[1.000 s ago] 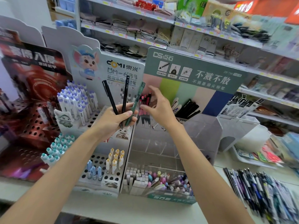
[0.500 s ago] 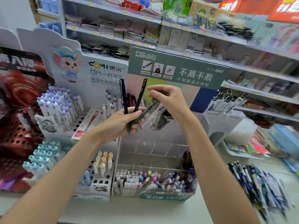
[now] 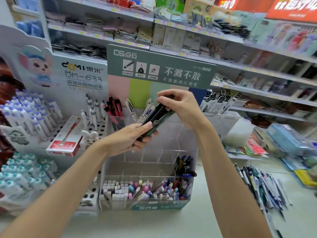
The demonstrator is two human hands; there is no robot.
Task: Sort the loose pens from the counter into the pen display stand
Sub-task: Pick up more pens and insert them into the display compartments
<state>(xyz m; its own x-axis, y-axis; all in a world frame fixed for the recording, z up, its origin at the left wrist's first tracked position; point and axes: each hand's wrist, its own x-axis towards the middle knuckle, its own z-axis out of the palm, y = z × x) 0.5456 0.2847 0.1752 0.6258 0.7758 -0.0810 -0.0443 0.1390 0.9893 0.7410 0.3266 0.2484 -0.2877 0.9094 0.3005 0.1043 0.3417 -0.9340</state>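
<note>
My left hand (image 3: 127,140) grips the lower ends of a small bundle of dark pens (image 3: 157,117), two black and one dark green, tilted up to the right. My right hand (image 3: 182,107) pinches the upper ends of the same bundle. Both hands hover over the clear acrylic pen display stand (image 3: 173,145) with its green header sign (image 3: 161,67). Some compartments hold pens: red ones (image 3: 114,104) at the back left, dark blue ones (image 3: 184,164) at the right, pastel ones (image 3: 151,189) in the front row. A pile of loose pens (image 3: 262,184) lies on the counter at the right.
A white stand of blue-capped pens (image 3: 34,114) and a red pen box (image 3: 66,136) sit left of the acrylic stand. Teal-capped pens (image 3: 20,176) fill the lower left. Packaged goods (image 3: 291,141) lie at the right, with store shelves (image 3: 188,31) behind.
The pens fanned upright in my left hand have been gathered into a tilted bundle. My right hand moved onto their upper ends. The view shifted left and closer.
</note>
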